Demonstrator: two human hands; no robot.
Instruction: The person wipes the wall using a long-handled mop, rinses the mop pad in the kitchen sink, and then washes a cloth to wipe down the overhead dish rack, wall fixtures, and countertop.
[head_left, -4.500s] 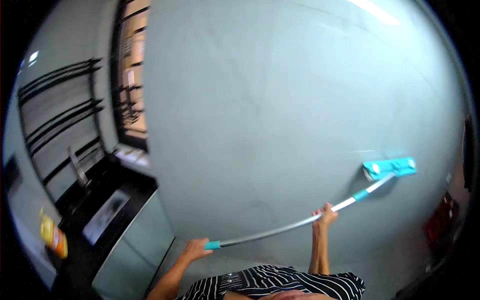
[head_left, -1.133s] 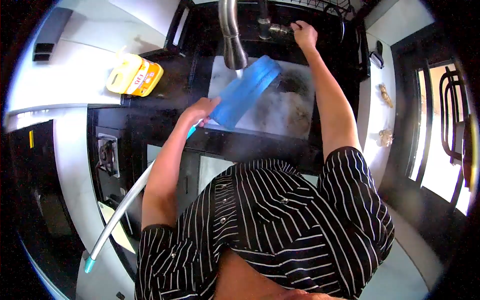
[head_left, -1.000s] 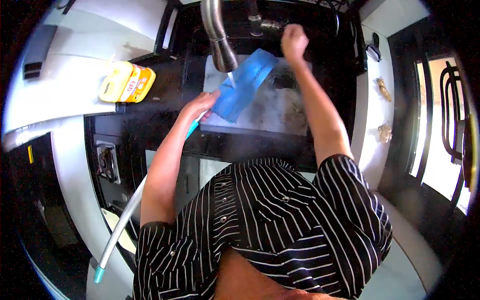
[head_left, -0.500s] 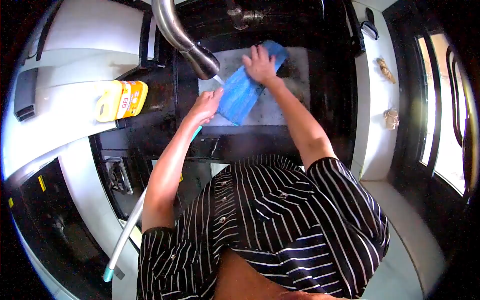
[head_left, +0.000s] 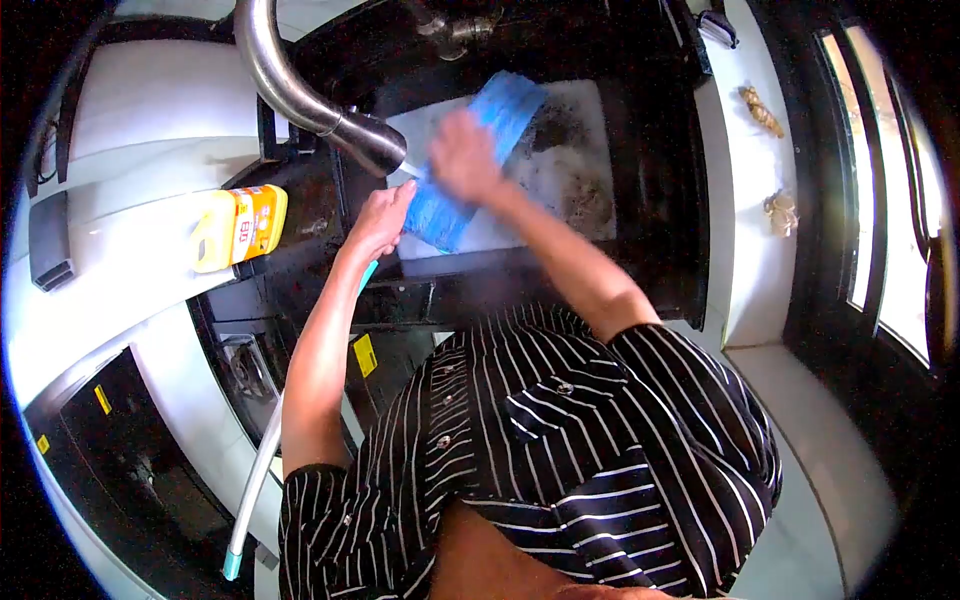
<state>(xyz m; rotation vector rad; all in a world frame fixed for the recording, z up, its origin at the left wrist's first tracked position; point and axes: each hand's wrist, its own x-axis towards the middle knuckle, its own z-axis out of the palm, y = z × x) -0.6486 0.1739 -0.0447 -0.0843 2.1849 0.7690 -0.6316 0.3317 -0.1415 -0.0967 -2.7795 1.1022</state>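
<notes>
A flat mop with a blue pad (head_left: 512,102) lies slanted in a dark sink (head_left: 655,200), its pad over a whitish, dirt-stained bottom. My left hand (head_left: 380,220) is closed round the mop near the pad's lower end. The mop's pale pole (head_left: 257,480) passes behind my left forearm toward the lower left and ends in a teal cap. Blurred by motion, my right hand (head_left: 465,155) is at the middle of the pad; its fingers cannot be made out. From the metal faucet (head_left: 368,140), water runs onto the pad close to both hands.
A yellow jug (head_left: 240,228) with an orange label stands on the white counter left of the sink. Further left is a dark grey block (head_left: 52,240). Along the right ledge (head_left: 750,270) lie small tan objects (head_left: 762,112). A metal valve fitting (head_left: 460,38) sits behind the sink.
My right hand has slid down the pad toward my left hand, away from the far end. The left hand keeps its hold. The whole view has shifted slightly.
</notes>
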